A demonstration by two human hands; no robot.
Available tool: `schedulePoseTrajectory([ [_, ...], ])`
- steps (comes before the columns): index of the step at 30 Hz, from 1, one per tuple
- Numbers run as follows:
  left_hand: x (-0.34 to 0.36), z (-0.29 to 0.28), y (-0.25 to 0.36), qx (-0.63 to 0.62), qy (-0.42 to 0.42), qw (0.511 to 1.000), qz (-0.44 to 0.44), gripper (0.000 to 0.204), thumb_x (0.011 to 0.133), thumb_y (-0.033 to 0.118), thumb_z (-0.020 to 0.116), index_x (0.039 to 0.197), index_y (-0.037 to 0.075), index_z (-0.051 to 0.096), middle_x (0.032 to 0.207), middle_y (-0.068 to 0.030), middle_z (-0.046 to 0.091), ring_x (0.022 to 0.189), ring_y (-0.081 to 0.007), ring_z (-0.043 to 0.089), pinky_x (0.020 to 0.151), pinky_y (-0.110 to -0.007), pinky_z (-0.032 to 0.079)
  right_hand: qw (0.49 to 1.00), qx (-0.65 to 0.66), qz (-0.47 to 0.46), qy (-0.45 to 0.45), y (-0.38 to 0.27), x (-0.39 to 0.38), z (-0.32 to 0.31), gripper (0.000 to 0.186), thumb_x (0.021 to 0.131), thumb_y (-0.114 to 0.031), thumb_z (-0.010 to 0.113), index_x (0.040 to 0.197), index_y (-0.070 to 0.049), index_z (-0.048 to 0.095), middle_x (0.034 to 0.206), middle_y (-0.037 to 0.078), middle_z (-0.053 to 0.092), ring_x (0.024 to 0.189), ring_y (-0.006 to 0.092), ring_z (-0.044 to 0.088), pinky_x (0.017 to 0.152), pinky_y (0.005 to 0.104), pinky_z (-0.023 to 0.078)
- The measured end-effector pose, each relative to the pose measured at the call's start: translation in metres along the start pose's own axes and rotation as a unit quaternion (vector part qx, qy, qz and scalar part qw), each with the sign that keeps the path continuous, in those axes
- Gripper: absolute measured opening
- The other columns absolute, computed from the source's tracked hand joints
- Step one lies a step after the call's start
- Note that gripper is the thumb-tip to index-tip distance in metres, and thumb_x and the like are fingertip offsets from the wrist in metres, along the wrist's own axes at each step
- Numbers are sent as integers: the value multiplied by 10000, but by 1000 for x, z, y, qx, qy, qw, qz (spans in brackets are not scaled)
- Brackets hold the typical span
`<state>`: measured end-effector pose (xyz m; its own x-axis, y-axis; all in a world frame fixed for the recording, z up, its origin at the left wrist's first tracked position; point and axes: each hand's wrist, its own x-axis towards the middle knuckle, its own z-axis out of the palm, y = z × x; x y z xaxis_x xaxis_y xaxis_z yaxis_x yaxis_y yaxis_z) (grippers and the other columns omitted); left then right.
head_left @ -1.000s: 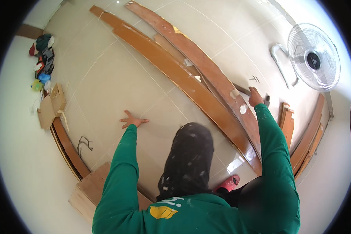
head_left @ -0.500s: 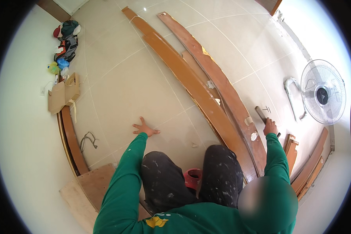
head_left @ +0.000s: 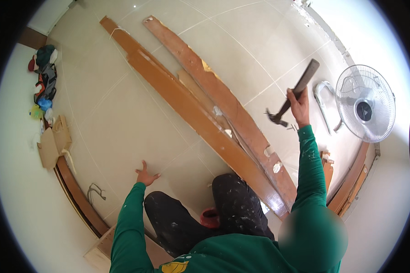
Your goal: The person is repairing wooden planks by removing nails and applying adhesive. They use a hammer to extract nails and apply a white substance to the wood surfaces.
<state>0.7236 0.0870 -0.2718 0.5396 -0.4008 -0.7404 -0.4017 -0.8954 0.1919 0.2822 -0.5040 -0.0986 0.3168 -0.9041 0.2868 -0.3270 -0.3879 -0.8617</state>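
Observation:
My left hand has its fingers spread on the tiled floor, left of the long planks and in front of my knees. My right hand grips a claw hammer by its dark handle, held up with the head toward the lower left. Just right of centre two long boards lie side by side, a smooth orange-brown plank and a reddish plank with torn yellow patches and white flecks. Small metal pieces show beside the hammer head, too small to name exactly.
A standing fan is at the right, beside a curved metal piece and more boards. Along the left wall lie bags and clothing, a cardboard box, trim and a loop of cable. A plywood sheet is behind.
My right hand has raised the hammer off the floor and turned it over. My left hand stays spread on the floor. My legs have shifted, both knees now showing.

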Motion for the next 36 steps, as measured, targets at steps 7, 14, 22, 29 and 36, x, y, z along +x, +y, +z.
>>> schedulePoseTrajectory([
  [7, 43, -55, 196, -257, 128, 942, 172, 236, 1006, 121, 613, 1173, -7, 719, 1113, -166, 742, 949, -209, 726, 827, -349, 584, 915, 365, 160, 64, -113, 55, 68, 187, 1026, -89, 649, 1094, -91, 475, 810, 42, 567, 647, 148, 573, 554, 325, 498],
  [14, -60, -82, 480, -479, -121, 769, 406, 241, 1088, 154, 590, 1278, 11, 630, 1059, -84, 732, 950, -155, 713, 849, -309, 572, 877, 391, 234, 154, -133, 42, 63, 174, 1047, -74, 598, 1092, -115, 436, 817, 37, 502, 666, 150, 524, 549, 323, 443],
  [22, -60, -21, 475, -472, -75, 784, 395, 208, 1107, 213, 567, 1078, 13, 622, 840, -25, 639, 778, -85, 621, 725, -276, 546, 839, 377, 340, 198, -103, -1, 67, 169, 1041, -79, 617, 1086, -118, 459, 844, 30, 512, 677, 153, 529, 562, 328, 453],
  [29, -60, 64, 517, -507, -106, 815, 258, 355, 1086, 337, 604, 976, 4, 656, 754, -44, 641, 683, -114, 615, 616, -294, 500, 847, 289, 419, 151, -54, -21, 21, 223, 1032, -111, 650, 1138, -129, 454, 841, 23, 520, 657, 140, 535, 555, 328, 466],
  [36, -31, 99, 574, -330, -79, 872, 352, 340, 1011, 311, 692, 1104, -16, 697, 948, -161, 726, 845, -241, 686, 761, -383, 544, 907, 152, 390, 46, -19, -27, -22, 159, 1046, -165, 639, 1144, -100, 531, 799, -5, 540, 603, 84, 530, 518, 254, 457],
])
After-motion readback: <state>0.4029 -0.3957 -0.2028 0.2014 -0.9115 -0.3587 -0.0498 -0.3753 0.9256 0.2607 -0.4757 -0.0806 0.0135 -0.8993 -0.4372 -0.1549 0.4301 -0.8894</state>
